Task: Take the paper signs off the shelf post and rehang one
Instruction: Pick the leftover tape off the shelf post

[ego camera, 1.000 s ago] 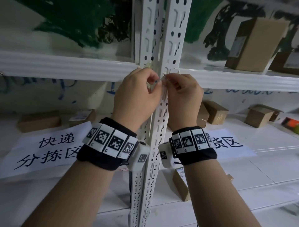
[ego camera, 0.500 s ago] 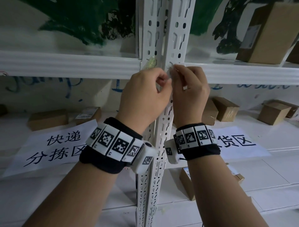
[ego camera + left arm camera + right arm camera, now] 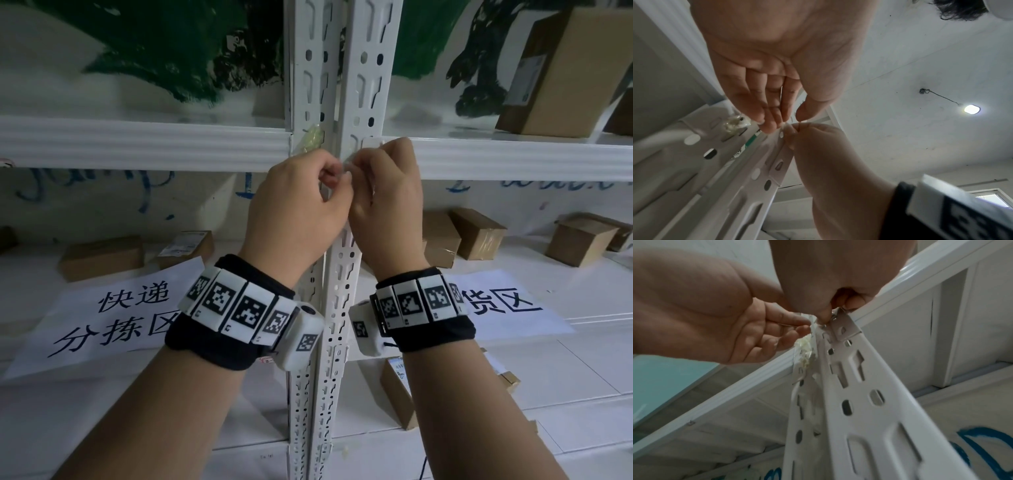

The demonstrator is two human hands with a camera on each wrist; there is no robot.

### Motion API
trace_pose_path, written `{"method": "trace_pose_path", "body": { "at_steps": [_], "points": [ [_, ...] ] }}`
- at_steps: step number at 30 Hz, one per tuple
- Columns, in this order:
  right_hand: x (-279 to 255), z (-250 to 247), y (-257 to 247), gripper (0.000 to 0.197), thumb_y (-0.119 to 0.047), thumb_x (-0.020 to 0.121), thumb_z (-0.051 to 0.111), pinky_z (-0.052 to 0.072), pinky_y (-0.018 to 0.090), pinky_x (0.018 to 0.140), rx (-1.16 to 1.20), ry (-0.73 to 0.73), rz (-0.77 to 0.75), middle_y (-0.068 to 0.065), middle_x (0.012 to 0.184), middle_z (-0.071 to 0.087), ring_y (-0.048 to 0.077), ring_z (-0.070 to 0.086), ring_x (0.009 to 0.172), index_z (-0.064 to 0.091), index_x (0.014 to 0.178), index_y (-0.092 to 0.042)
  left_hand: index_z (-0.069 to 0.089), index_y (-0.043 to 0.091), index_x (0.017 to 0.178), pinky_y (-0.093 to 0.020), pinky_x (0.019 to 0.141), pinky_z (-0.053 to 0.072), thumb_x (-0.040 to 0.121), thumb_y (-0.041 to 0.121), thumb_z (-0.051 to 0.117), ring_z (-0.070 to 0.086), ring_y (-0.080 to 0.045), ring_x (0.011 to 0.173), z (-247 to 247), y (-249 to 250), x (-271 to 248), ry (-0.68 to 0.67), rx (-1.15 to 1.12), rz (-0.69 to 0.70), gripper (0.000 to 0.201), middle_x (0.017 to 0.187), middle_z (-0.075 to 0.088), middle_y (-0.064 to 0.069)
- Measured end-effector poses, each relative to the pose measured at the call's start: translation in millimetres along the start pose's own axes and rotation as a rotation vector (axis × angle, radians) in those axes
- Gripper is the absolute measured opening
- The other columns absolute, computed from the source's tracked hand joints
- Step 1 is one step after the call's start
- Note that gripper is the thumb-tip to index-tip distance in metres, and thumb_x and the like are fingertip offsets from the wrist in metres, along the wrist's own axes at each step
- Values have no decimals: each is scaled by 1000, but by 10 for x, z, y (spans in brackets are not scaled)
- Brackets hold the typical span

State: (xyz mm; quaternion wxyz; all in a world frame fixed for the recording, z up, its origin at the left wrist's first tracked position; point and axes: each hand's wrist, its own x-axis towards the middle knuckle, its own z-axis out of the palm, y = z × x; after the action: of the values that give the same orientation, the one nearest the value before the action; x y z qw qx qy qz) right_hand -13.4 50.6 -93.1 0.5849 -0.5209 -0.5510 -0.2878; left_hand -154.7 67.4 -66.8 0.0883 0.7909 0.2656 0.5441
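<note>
while both signs lie flat on the shelf below, my left hand (image 3: 301, 205) and right hand (image 3: 387, 202) pinch clear tape (image 3: 809, 321) against the upright post (image 3: 342, 274).

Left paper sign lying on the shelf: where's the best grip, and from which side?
Probably the upper right corner of the left paper sign, approached from the post side. The sheet lies flat, so only an edge or corner can be peeled up and pinched, and that corner is uncovered.
</note>
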Motion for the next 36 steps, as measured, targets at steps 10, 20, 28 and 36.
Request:
{"method": "trace_pose_path", "body": {
  "at_steps": [10, 20, 28, 36],
  "points": [
    [-362, -15, -136, 8, -8, 95, 73, 54, 43, 90, 94, -46, -25, 8, 110, 70, 26, 65, 105, 78, 101, -5, 71, 23, 102, -30, 70, 61, 96, 35, 65, 68, -1, 74, -124, -138, -66, 19, -7, -42, 14, 89, 70, 13],
    [-1060, 557, -364, 5, -4, 94, 78, 57, 30, 73, 159, -184, 49, 6, 103, 74, 13, 67, 82, 81, 98, -3, 72, 23, 83, -29, 57, 55, 97, 40, 60, 62, -4, 61, -571, -750, -234, 59, 50, -140, 25, 67, 64, 14],
    [-1830, 1117, -500, 8, 1, 83, 77, 48, 24, 63, -83, -368, 336, 4, 95, 75, 21, 69, 73, 81, 82, -6, 73, 23, 78, -39, 59, 58, 95, 39, 60, 64, -11, 60, -872, -1189, -403, 26, 77, -190, 27, 66, 67, 10],
    [-2398, 1352, -468, 15, -16, 91, 71, 52, 31, 54, -219, -558, 472, -2, 92, 64, 25, 61, 64, 75, 77, -14, 73, 21, 73, -39, 58, 56, 96, 39, 57, 65, -12, 60, -1000, -1483, -488, -27, 86, -188, 33, 65, 68, 9]
  ]
}}
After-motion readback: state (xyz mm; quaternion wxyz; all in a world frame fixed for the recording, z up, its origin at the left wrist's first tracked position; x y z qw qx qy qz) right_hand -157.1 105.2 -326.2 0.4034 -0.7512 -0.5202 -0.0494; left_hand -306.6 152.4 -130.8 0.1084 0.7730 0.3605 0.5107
